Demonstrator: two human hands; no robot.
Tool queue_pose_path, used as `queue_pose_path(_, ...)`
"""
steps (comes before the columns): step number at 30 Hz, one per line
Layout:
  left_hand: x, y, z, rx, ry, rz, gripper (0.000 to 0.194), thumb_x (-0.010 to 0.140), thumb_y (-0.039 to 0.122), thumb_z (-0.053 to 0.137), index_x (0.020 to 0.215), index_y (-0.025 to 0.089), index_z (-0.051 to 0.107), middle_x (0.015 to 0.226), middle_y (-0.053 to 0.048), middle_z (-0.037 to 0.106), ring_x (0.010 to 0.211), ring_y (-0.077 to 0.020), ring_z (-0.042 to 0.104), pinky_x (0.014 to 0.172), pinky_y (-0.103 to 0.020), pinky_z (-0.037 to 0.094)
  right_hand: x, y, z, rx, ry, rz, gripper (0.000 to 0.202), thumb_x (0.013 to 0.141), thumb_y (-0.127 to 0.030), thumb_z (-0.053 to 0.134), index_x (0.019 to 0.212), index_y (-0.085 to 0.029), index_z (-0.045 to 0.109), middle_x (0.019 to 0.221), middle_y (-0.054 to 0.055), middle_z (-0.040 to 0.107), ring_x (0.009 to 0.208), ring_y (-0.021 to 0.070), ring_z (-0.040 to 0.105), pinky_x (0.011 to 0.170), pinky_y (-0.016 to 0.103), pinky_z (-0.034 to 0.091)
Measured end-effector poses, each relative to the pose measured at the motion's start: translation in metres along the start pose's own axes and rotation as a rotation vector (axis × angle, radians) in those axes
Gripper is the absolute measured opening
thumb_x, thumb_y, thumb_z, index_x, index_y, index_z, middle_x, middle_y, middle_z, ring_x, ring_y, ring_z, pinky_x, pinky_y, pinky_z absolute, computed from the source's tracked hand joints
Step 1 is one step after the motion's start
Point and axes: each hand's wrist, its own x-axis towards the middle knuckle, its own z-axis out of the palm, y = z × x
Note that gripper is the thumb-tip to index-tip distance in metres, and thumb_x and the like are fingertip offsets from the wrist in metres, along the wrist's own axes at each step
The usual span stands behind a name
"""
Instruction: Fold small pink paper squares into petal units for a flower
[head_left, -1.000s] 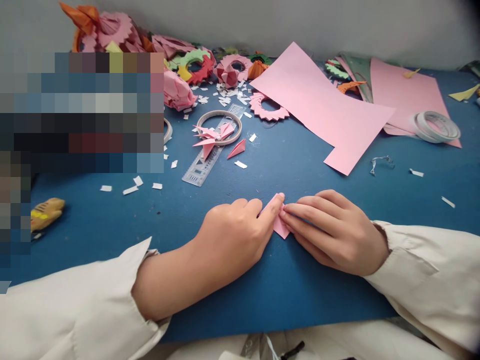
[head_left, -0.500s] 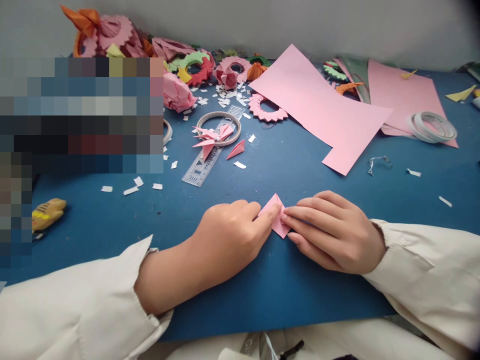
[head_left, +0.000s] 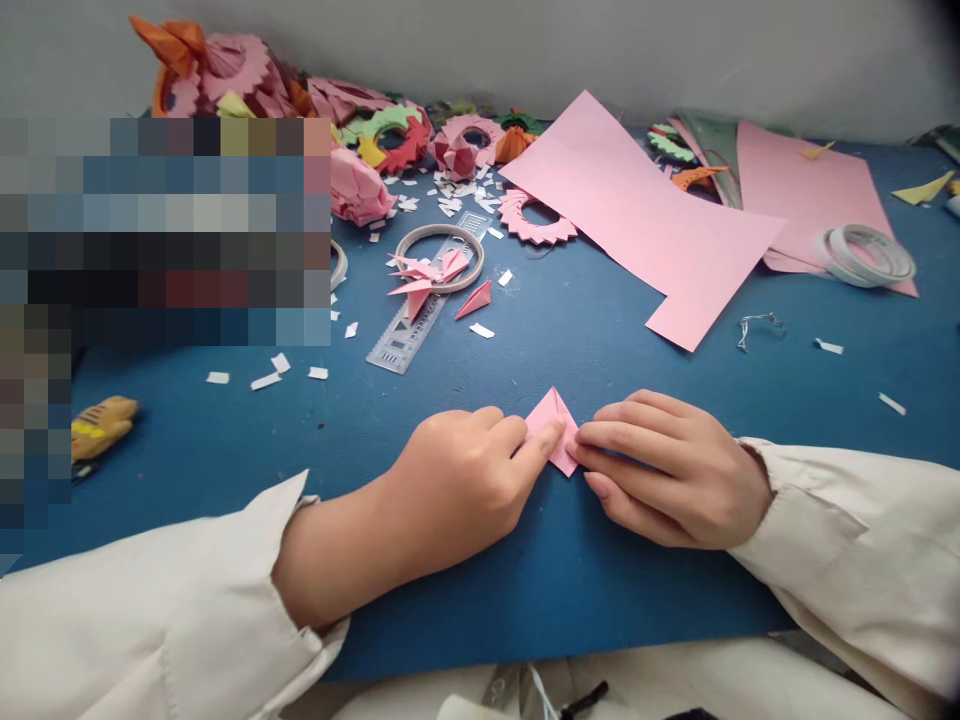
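A blue table [head_left: 225, 440] fills the view, backed at twelve o'clock by a plain grey wall [head_left: 525, 45]. At nine o'clock lies a small yellow-brown toy [head_left: 101, 425], with white paper scraps [head_left: 264, 380] at its three o'clock. Toward eleven o'clock, pink, red and green folded paper rings [head_left: 390, 130] heap against the wall; below them a clear ruler [head_left: 420, 320] lies under a tape ring [head_left: 439, 257] and a pink folded star [head_left: 424, 275]. Near the centre, the left hand [head_left: 465, 480] presses its fingertips onto a small pink folded paper [head_left: 555, 430] lying flat on the table, other fingers curled. At its three o'clock, the right hand [head_left: 667, 470] pins the same piece with extended fingers. A large pink sheet [head_left: 645, 220] lies at one o'clock; a tape roll [head_left: 866, 255] lies at two o'clock.
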Motion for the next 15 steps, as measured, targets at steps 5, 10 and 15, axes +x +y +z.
queue_pose_path(5, -0.0016, 0.0003, -0.0004, -0.035, 0.029, 0.034, 0.023, 0.082, 0.013, 0.051, 0.099, 0.014, 0.066, 0.056, 0.002, 0.054, 0.049, -0.0155, 0.050, 0.041, -0.029, 0.035, 0.0003, 0.0009, -0.0003, -0.004, 0.028, 0.028, 0.012, 0.081, -0.012, 0.052, 0.082, -0.009, 0.064, 0.080, 0.010, 0.070, 0.073, 0.0202, 0.061, 0.058, 0.033, 0.049)
queue_pose_path(10, 0.0000, 0.0001, -0.0004, -0.031, 0.009, 0.039, 0.025, 0.082, 0.012, 0.052, 0.104, 0.012, 0.064, 0.057, 0.002, 0.054, 0.049, -0.0156, 0.050, 0.041, -0.030, 0.035, -0.0006, 0.0015, -0.0007, -0.029, 0.030, 0.050, 0.015, 0.082, -0.015, 0.052, 0.089, -0.008, 0.064, 0.089, 0.011, 0.071, 0.080, 0.0228, 0.063, 0.064, 0.036, 0.052)
queue_pose_path(15, 0.0004, 0.0006, 0.0004, -0.021, 0.003, 0.049, 0.027, 0.081, 0.011, 0.052, 0.106, 0.010, 0.064, 0.058, 0.001, 0.055, 0.049, -0.0155, 0.050, 0.041, -0.030, 0.036, -0.0009, 0.0019, 0.0002, -0.073, 0.006, 0.095, 0.015, 0.082, -0.016, 0.053, 0.092, -0.010, 0.062, 0.097, 0.010, 0.070, 0.089, 0.0244, 0.064, 0.072, 0.039, 0.052)
